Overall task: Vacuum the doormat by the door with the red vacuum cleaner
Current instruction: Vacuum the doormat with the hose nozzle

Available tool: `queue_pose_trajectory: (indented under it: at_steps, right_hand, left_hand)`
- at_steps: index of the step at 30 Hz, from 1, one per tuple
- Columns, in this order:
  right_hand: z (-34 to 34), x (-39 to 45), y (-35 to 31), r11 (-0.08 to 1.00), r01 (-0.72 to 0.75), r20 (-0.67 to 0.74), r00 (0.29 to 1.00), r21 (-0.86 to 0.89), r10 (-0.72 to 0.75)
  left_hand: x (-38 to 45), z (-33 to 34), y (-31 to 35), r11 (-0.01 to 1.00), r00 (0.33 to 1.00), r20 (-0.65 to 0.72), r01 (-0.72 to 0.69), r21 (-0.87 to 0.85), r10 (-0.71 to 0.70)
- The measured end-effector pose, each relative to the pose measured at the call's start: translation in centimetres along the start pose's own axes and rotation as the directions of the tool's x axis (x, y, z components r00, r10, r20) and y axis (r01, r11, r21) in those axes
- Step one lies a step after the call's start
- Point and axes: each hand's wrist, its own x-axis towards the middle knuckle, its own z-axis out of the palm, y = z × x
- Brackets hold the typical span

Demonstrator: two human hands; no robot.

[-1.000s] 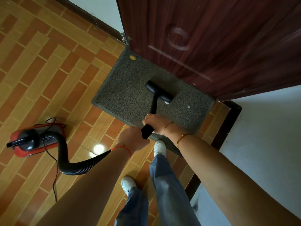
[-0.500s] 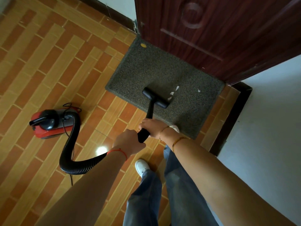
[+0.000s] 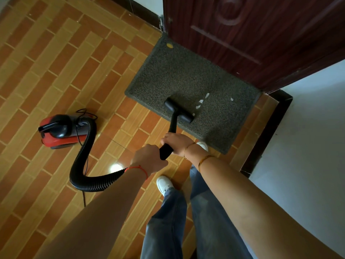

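Both hands are gripping the black wand (image 3: pixel 172 126): the left hand (image 3: pixel 148 158) low, the right hand (image 3: pixel 176 143) above. The nozzle (image 3: pixel 178 112) is sitting near the doormat's (image 3: pixel 168 77) near edge, just beside white scraps (image 3: pixel 200 103). The looping hose (image 3: pixel 84 156) is risking tugging the red vacuum cleaner (image 3: pixel 59 131) over, and a hard push could bunch the mat against the door (image 3: pixel 261 34).

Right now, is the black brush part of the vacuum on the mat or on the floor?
On the mat. The vacuum head sits flat near the doormat's near edge, beside white scraps not yet picked up.
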Motion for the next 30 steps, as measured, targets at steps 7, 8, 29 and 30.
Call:
queue_pose_trajectory:
  at_steps: [7, 8, 29, 30]
  right_hand:
    - [-1.8, 0.1, 5.2, 0.999, -0.010, -0.015, 1.000, -0.031, 0.010]
    - [-2.3, 0.1, 6.0, 0.999, -0.011, -0.016, 1.000, -0.030, 0.011]
    - [-16.3, 2.5, 26.3, 0.997, -0.075, -0.030, 0.997, -0.021, 0.074]
    - [-16.8, 2.6, 26.9, 0.997, -0.077, -0.031, 0.997, -0.025, 0.076]
  left_hand:
    - [2.8, -2.0, 3.9, 1.000, 0.999, -0.019, -0.028, -0.006, 0.028]
    - [3.4, -2.4, 4.6, 0.999, 0.999, -0.024, -0.032, -0.011, 0.032]
    - [17.2, -15.0, 19.7, 0.995, 0.993, -0.110, -0.057, -0.082, 0.048]
    - [17.6, -15.4, 20.1, 0.996, 0.992, -0.114, -0.058, -0.073, 0.050]
